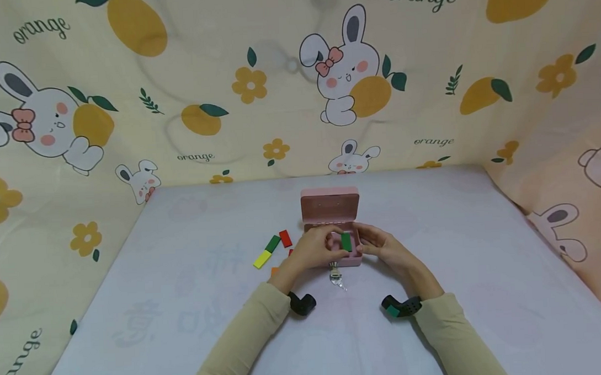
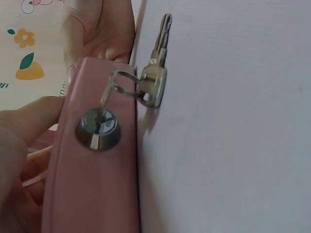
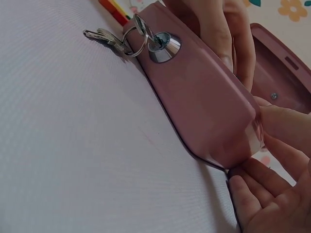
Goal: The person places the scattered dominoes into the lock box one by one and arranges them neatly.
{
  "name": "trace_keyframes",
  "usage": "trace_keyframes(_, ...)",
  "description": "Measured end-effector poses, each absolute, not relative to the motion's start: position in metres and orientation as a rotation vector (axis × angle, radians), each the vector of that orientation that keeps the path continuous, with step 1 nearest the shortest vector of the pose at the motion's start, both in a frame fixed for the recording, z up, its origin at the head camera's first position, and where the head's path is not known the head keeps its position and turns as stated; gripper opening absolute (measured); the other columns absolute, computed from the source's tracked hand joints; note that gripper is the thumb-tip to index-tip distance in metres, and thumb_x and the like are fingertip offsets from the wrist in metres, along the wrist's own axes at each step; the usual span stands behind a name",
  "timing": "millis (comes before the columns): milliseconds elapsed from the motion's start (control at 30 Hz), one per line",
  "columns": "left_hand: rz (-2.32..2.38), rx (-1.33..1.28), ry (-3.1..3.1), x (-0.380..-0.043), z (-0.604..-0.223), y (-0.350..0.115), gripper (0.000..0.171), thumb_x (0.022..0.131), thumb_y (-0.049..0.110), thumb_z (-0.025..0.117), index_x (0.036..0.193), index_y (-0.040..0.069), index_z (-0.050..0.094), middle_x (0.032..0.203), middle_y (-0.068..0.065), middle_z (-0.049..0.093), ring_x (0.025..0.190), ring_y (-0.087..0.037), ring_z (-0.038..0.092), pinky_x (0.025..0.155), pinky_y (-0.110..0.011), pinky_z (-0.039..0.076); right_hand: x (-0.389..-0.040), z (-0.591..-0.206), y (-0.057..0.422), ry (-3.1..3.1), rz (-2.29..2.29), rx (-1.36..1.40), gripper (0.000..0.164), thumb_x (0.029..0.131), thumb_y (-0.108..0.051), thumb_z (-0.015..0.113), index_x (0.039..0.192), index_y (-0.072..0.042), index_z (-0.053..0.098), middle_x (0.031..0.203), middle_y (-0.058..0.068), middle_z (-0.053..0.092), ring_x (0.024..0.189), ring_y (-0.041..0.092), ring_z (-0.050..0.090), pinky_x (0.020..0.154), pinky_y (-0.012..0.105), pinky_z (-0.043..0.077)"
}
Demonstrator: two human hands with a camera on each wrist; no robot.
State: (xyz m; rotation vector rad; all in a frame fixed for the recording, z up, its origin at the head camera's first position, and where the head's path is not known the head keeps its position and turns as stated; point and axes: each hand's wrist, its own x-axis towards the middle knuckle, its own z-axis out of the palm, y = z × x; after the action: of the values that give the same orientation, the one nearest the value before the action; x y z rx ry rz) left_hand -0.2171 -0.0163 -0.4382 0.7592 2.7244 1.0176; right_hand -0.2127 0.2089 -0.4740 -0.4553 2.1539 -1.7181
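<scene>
- Backdrop (image 1: 275,23): "orange" x5, one cut off
- Left hand (image 1: 315,250): pinching 1 green block (image 1: 346,242)
- Right hand (image 1: 391,251): gripping side, 1 pink box (image 3: 204,97)
- Loose blocks (image 1: 262,259): 5 visible

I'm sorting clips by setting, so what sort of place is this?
Probably an indoor recording corner: a rabbit-and-orange printed cloth hangs behind and beside a white tabletop, where an open pink lockbox and small rectangular blocks are laid out.
</scene>
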Motion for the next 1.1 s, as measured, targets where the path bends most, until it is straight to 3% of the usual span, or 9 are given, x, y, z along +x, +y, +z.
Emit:
trace_keyframes(300, 0.934, 0.732, 2.768, -0.220, -0.440, -0.007, 0.049, 0.080, 0.035, 0.078, 0.120, 0.013, 0.062, 0.067, 0.005, 0.046, 0.061, -0.005, 0.040, 0.056, -0.017, 0.029, -0.214, -0.473, 0.211, 2.144, -1.724, -0.532, 0.065, 0.094, -0.011, 0.059, 0.149, 0.002, 0.026, 0.157, 0.027, 0.022, 0.146, 0.045, 0.020, 0.114, 0.026, 0.032)
trace_keyframes(533, 1.006, 0.665, 2.713, -0.223, -0.448, 0.000, 0.048, 0.081, 0.033, 0.077, 0.122, 0.015, 0.062, 0.068, 0.005, 0.046, 0.061, -0.005, 0.040, 0.054, -0.017, 0.030, -0.212, -0.472, 0.211, 2.137, -1.724, -0.522, 0.065, 0.094, -0.008, 0.058, 0.149, 0.004, 0.025, 0.156, 0.029, 0.023, 0.146, 0.045, 0.019, 0.116, 0.050, 0.018)
trace_keyframes(667, 0.989, 0.620, 2.738, -0.224, -0.451, 0.003, 0.048, 0.081, 0.036, 0.077, 0.123, 0.019, 0.062, 0.074, 0.001, 0.053, 0.067, -0.009, 0.045, 0.058, -0.019, 0.033, -0.213, -0.472, 0.211, 2.134, -1.733, -0.529, 0.065, 0.094, -0.008, 0.058, 0.149, 0.004, 0.026, 0.156, 0.028, 0.023, 0.146, 0.044, 0.020, 0.117, 0.042, 0.024)
trace_keyframes(800, 0.931, 0.564, 2.762, -0.223, -0.450, 0.006, 0.050, 0.080, 0.039, 0.076, 0.125, 0.020, 0.062, 0.103, -0.002, 0.069, 0.087, -0.015, 0.056, 0.077, -0.026, 0.046, -0.213, -0.471, 0.210, 2.142, -1.721, -0.537, 0.065, 0.094, -0.009, 0.058, 0.149, 0.004, 0.026, 0.156, 0.028, 0.022, 0.146, 0.045, 0.021, 0.115, 0.035, 0.028)
trace_keyframes(900, 0.898, 0.511, 2.761, -0.223, -0.448, 0.008, 0.051, 0.081, 0.041, 0.076, 0.125, 0.020, 0.062, 0.121, -0.001, 0.068, 0.099, -0.018, 0.059, 0.091, -0.033, 0.049, -0.213, -0.471, 0.210, 2.154, -1.711, -0.521, 0.066, 0.094, -0.010, 0.059, 0.149, 0.002, 0.026, 0.157, 0.026, 0.022, 0.146, 0.045, 0.021, 0.115, 0.042, 0.025)
trace_keyframes(1100, 0.895, 0.456, 2.746, -0.223, -0.448, 0.012, 0.051, 0.082, 0.039, 0.075, 0.127, 0.020, 0.061, 0.124, -0.001, 0.066, 0.103, -0.018, 0.059, 0.095, -0.035, 0.050, -0.213, -0.471, 0.210, 2.146, -1.718, -0.521, 0.065, 0.094, -0.009, 0.058, 0.149, 0.003, 0.026, 0.157, 0.027, 0.021, 0.146, 0.047, 0.019, 0.116, 0.053, 0.018)
